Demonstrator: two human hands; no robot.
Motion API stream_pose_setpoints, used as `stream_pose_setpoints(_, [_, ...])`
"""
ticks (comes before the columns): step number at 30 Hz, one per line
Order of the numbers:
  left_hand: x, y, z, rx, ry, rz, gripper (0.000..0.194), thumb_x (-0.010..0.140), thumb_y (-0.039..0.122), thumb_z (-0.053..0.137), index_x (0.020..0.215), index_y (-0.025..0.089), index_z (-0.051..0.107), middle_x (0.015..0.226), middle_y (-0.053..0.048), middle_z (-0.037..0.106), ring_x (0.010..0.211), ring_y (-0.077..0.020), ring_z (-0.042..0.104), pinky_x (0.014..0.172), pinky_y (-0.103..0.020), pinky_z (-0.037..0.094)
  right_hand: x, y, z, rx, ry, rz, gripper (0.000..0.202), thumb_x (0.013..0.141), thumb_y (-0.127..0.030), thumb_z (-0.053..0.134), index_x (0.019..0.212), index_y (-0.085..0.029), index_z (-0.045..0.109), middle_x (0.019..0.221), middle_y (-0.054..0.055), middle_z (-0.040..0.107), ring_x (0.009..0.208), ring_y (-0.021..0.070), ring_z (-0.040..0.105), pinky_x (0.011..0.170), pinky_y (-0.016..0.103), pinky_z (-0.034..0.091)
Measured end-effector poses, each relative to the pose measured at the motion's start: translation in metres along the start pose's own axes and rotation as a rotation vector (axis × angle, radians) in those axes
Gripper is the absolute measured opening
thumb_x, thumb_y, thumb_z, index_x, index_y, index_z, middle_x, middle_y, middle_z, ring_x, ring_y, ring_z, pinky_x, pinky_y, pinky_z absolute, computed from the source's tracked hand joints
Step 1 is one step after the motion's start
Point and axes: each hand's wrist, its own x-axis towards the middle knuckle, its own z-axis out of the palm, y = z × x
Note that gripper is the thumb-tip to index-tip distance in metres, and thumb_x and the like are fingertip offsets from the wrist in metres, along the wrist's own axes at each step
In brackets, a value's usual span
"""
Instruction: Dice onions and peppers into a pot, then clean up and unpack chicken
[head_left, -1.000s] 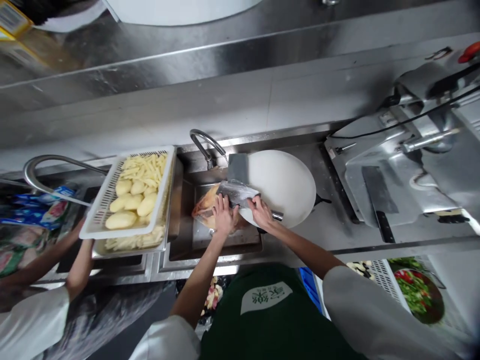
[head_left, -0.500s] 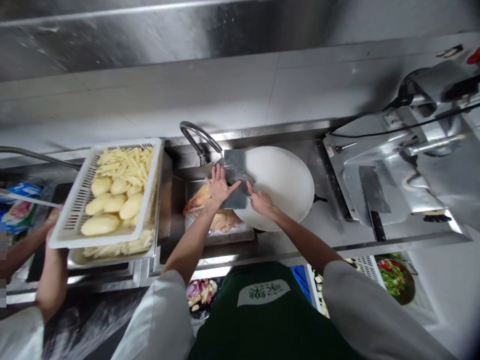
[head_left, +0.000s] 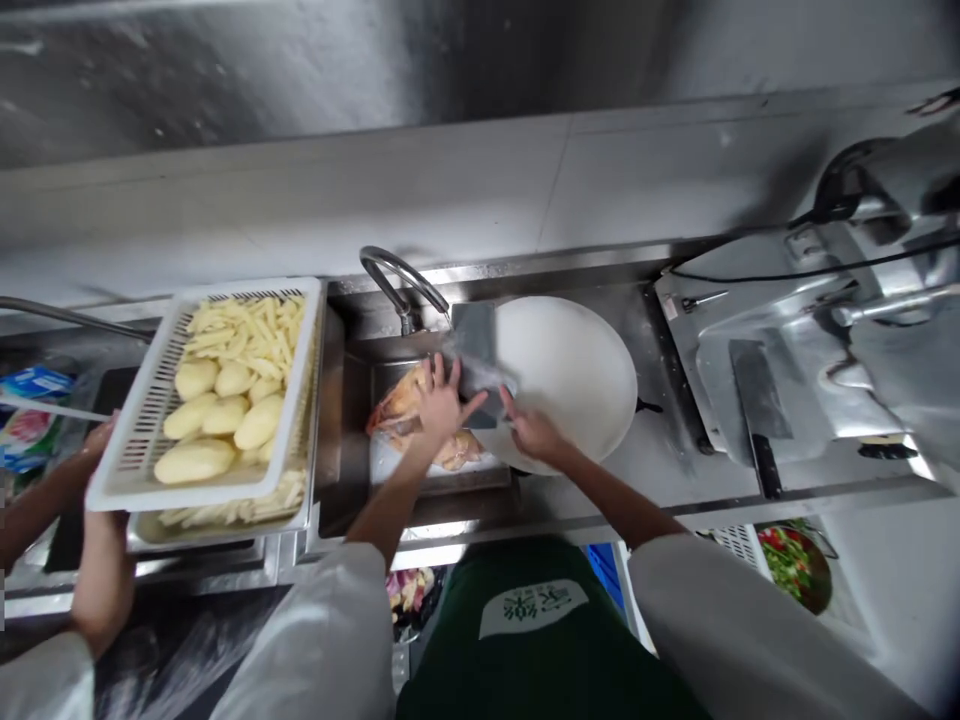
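Note:
A dark grey sharpening stone (head_left: 475,322) lies across the left edge of a round white board (head_left: 574,370). On the stone rests a blurred knife blade (head_left: 484,372). My left hand (head_left: 441,402) has its fingers spread, their tips at the blade's left end. From the right, my right hand (head_left: 537,436) is closed round the knife's handle end, mostly hidden, with the index finger stretched along it. Left of the stone, pieces of raw poultry (head_left: 401,402) lie on a tray in the sink, partly behind my left hand.
A curved faucet (head_left: 401,268) stands behind the sink. At left, another person's hands hold a white basket (head_left: 281,440) of potatoes and strips, above a metal tray of strips (head_left: 240,512). A cleaver (head_left: 752,385) lies on a machine at right. Bowl of peppers (head_left: 796,570) lower right.
Both my hands and the blade have shifted slightly down and right over the stone. The other person's basket has moved a little left and down.

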Motion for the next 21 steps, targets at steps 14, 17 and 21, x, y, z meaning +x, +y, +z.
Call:
stream_pose_setpoints(14, [0.032, 0.003, -0.006, -0.087, -0.016, 0.047, 0.090, 0.096, 0.075, 0.046, 0.167, 0.022, 0.032, 0.177, -0.019, 0.014, 0.163, -0.0451, 0.010, 0.120, -0.078, 0.024, 0.012, 0.008, -0.010, -0.001, 0.186, 0.033, 0.085, 0.095, -0.013, 0.051, 0.171, -0.009, 0.012, 0.109, 0.022, 0.078, 0.096, 0.0294, 0.075, 0.089, 0.038, 0.055])
stream_pose_setpoints(17, [-0.034, 0.015, 0.022, -0.052, -0.037, 0.063, 0.088, 0.096, 0.075, 0.047, 0.167, 0.025, 0.033, 0.177, -0.017, 0.011, 0.164, -0.0431, 0.011, 0.120, -0.076, 0.025, -0.046, 0.006, 0.044, 0.087, 0.157, 0.054, 0.084, 0.092, -0.015, 0.051, 0.170, -0.013, 0.022, 0.088, 0.018, 0.078, 0.077, 0.0318, 0.075, 0.077, 0.043, 0.058])
stream_pose_setpoints(21, [-0.021, 0.013, 0.021, -0.048, -0.054, 0.107, 0.086, 0.096, 0.075, 0.045, 0.166, 0.027, 0.035, 0.177, -0.015, 0.013, 0.164, -0.0429, 0.010, 0.120, -0.078, 0.023, -0.039, 0.007, 0.035, 0.140, 0.162, 0.078, 0.084, 0.091, -0.020, 0.055, 0.169, -0.012, 0.024, 0.085, 0.017, 0.078, 0.076, 0.0313, 0.074, 0.075, 0.042, 0.058])
